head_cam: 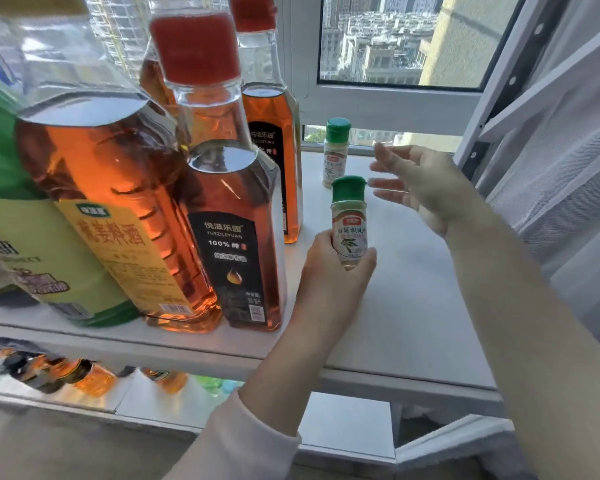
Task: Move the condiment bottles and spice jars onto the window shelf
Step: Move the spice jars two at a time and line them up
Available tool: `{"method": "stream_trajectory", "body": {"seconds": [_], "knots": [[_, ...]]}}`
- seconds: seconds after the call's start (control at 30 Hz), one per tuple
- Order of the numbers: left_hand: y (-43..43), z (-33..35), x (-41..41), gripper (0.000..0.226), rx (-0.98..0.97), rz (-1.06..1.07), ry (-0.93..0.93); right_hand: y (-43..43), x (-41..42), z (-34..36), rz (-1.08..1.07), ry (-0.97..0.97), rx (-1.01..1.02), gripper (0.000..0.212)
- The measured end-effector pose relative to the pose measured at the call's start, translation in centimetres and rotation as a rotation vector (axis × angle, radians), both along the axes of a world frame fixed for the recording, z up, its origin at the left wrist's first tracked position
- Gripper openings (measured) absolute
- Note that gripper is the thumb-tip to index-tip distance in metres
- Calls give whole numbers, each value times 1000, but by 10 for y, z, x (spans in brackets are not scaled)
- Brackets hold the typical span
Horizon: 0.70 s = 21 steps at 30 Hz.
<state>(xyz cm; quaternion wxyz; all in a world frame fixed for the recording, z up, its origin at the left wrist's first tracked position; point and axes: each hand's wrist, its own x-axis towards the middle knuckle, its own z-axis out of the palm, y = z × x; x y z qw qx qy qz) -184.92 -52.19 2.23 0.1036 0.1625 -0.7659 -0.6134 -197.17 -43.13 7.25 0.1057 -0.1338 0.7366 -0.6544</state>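
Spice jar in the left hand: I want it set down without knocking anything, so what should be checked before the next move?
1. Grip: left hand wraps the held spice jar at its lower body. Ok.
2. Held jar upright, green cap closed. Ok.
3. Bare window shelf to the right of the oil bottles. Ok.
4. Clearance from the second spice jar by the window: apart. Ok.
5. Right hand out of the way: open, hovering over the free spot. Not ok.
6. Jar base on the shelf: hidden by the hand. Cannot tell.
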Motion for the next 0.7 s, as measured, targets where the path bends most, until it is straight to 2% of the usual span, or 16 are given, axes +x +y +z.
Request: {"method": "stream_trajectory", "body": {"seconds": [0.07,0.17,0.3,0.4,0.47,0.7], "knots": [[-1,3,-3,38,-48,-6,13,4,20,4,79,3,56,28],[1,4,-6,39,-101,-3,56,5,36,4,104,3,79,45],[5,4,-8,43,-114,-22,50,4,39,5,56,5,26,30],[4,4,-5,67,-204,2,15,-3,31,6,-50,106,9,32],[4,3,1,76,-249,14,9,-11,19,5,-131,208,43,33],[2,-8,13,69,-330,38,47,-48,-13,-10,-187,390,157,44]]}}
